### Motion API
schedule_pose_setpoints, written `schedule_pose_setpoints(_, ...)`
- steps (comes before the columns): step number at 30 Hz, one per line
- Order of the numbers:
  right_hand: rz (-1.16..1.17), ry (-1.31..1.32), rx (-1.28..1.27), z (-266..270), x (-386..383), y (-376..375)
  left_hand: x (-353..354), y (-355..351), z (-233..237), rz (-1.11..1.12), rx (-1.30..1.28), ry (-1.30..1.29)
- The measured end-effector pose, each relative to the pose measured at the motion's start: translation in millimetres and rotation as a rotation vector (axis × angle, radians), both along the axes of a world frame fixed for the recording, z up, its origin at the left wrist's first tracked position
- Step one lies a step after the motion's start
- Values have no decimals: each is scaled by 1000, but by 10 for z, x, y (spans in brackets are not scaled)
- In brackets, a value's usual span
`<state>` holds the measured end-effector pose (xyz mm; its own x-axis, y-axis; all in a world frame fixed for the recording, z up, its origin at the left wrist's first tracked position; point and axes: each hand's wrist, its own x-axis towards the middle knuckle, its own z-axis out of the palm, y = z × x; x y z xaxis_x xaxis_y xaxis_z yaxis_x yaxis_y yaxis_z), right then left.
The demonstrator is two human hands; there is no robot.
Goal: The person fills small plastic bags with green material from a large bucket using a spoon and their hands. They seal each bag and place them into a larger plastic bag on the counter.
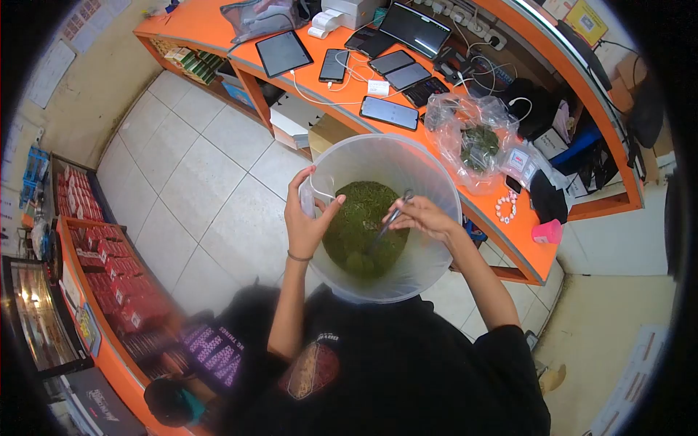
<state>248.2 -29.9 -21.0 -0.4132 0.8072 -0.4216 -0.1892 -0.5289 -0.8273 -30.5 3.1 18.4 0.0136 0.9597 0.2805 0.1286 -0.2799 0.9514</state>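
A large translucent bucket (pixel 436 200) is held in front of my body, with green leafy material (pixel 356 218) at its bottom. My left hand (pixel 313 211) grips the bucket's left rim near its white handle, thumb inside and fingers outside. Inside the bucket, my right hand (pixel 422 218) is closed round the handle of a metal spoon (pixel 389 227), whose lower end reaches down to the green material. That lower end is hard to make out.
An orange counter (pixel 320 91) runs behind the bucket, bearing phones, a tablet (pixel 283 54) and cables. A plastic bag (pixel 476 142) with green material lies right of centre, near a pink cup (pixel 547 232). Another person (pixel 218 349) is at the lower left.
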Motion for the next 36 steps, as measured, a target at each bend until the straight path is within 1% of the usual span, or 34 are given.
schedule_pose_setpoints(1,-7,2,5,47,43,-26,-4,-6,8,-9,-16,42)
schedule_pose_setpoints(3,-198,19,67,145,100,-104,-6,-6,10,-26,-26,88)
schedule_pose_setpoints(4,-206,21,72,170,113,-139,-1,1,-3,-25,-13,107)
schedule_pose_setpoints(6,-414,80,105,204,132,-219,25,-8,-4,-30,4,128)
schedule_pose_setpoints(7,-421,83,109,216,124,-248,39,-16,7,-22,4,163)
schedule_pose_setpoints(9,-551,87,162,270,48,-293,72,-28,36,-21,9,202)
schedule_pose_setpoints(10,-555,89,166,331,14,-326,100,-36,61,-19,3,233)
schedule_pose_setpoints(12,-782,-48,352,512,-85,-400,106,-30,25,-16,1,266)
schedule_pose_setpoints(13,-783,-46,355,596,-171,-426,97,-15,-58,-42,21,334)
schedule_pose_setpoints(14,-843,-153,501,674,-278,-459,92,-10,-142,-70,41,402)
schedule_pose_setpoints(15,-901,-264,647,732,-388,-499,113,-19,-151,-75,42,402)
schedule_pose_setpoints(16,-916,-241,682,763,-499,-539,148,-32,-155,-92,-8,411)
schedule_pose_setpoints(17,-919,-241,683,731,-588,-585,179,-43,-158,-108,-58,420)
schedule_pose_setpoints(19,-790,-380,973,664,-722,-654,242,-51,-208,-119,-36,417)
schedule_pose_setpoints(20,-790,-379,975,685,-738,-684,254,-50,-230,-130,-17,414)
schedule_pose_setpoints(22,-469,-743,1284,796,-759,-736,254,-51,-187,-135,-37,406)
schedule_pose_setpoints(24,-464,-750,1311,783,-738,-765,246,-57,-130,-139,-58,400)
schedule_pose_setpoints(25,-458,-756,1338,771,-724,-774,245,-59,-87,-150,-111,381)
schedule_pose_setpoints(26,-455,-754,1338,697,-716,-773,240,-61,-69,-159,-165,360)
schedule_pose_setpoints(28,-806,-303,1131,556,-713,-763,228,-73,-90,-152,-137,370)
schedule_pose_setpoints(29,-803,-305,1130,535,-685,-794,230,-77,-104,-149,-105,380)
schedule_pose_setpoints(31,-993,-118,775,622,-663,-839,237,-78,-133,-173,-107,371)
schedule_pose_setpoints(33,-995,-134,762,547,-663,-885,240,-74,-142,-197,-107,361)
schedule_pose_setpoints(35,-721,-389,1111,459,-682,-930,244,-79,-140,-241,-113,379)
schedule_pose_setpoints(36,-493,-570,1128,651,-681,-973,251,-87,-143,-242,-114,379)
